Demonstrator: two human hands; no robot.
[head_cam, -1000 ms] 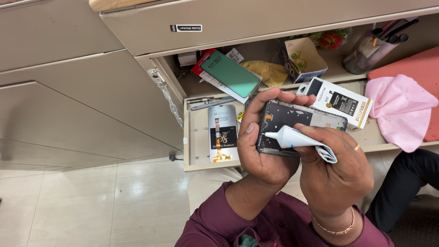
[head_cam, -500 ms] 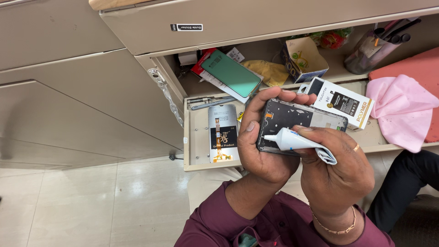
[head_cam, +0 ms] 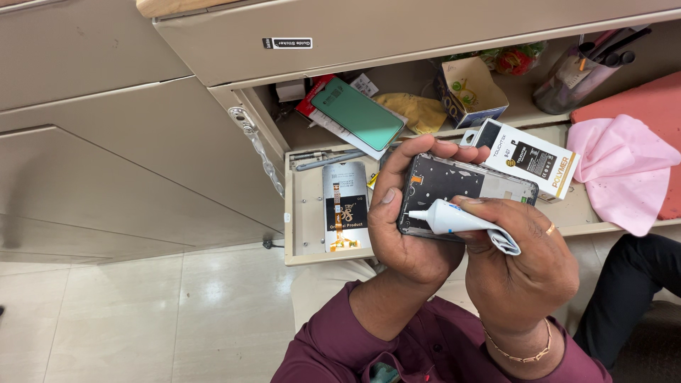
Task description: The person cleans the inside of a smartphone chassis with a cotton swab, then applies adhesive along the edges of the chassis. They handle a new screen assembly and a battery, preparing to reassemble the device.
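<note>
From the head camera, the left hand (head_cam: 408, 234) cradles a dark phone frame (head_cam: 464, 191), a flat rectangular shell with rounded corners and small inner fittings showing; its fingers curl over the top edge and its thumb presses the near side. The right hand (head_cam: 521, 266) pinches a small white adhesive tube (head_cam: 461, 220), soft and crumpled at its folded tail, with the narrow nozzle touching the frame's lower left edge. Both hands hold their things above an open pull-out drawer (head_cam: 305, 213) below the bench.

In the drawer lies a silvery display panel (head_cam: 345, 206) with an orange flex cable. Behind it, on the shelf, a glossy green phone screen (head_cam: 358, 113) rests tilted on papers. A white cardboard box (head_cam: 528, 157) sits just beside the frame, partly hidden by the fingers. A soft pink cloth (head_cam: 624, 170) drapes at the right, near a pen cup (head_cam: 574, 74).
</note>
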